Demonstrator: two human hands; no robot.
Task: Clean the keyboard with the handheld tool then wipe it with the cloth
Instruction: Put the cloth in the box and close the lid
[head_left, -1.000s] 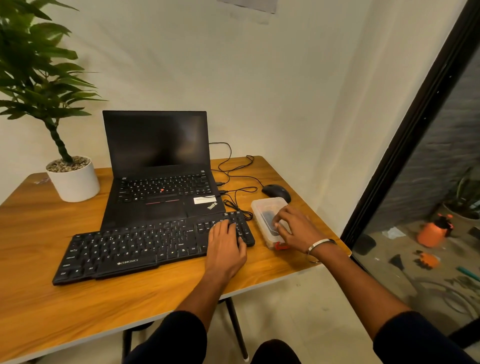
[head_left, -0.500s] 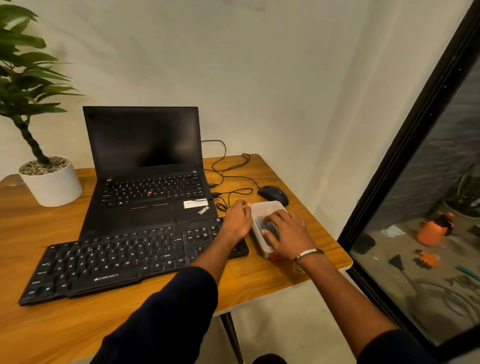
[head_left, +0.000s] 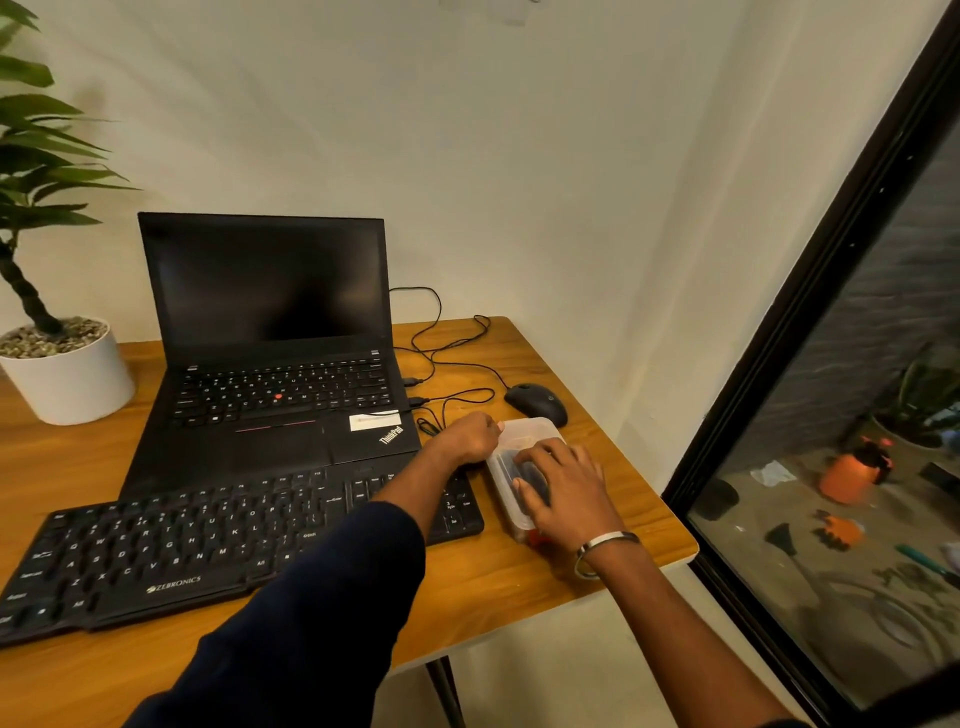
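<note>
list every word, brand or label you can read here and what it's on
"ZEBRONICS": white print on the front edge of the black keyboard.
"ThinkPad": logo on the palm rest of the laptop.
White sticker on the laptop palm rest: print too small to read.
Key legends on both keyboards: single letters show, the rest is too small.
Clear box and mouse: no readable text.

Plain off-white walls (head_left: 519, 182) meeting in a corner. Wooden table (head_left: 597, 493) with pale edge and dark legs, set against both walls. Pale floor (head_left: 545, 686) beneath. Black-framed glass panel (head_left: 810, 291) at right, reflecting orange items. Potted plant (head_left: 62, 364) at far left. Dim, warm light.
</note>
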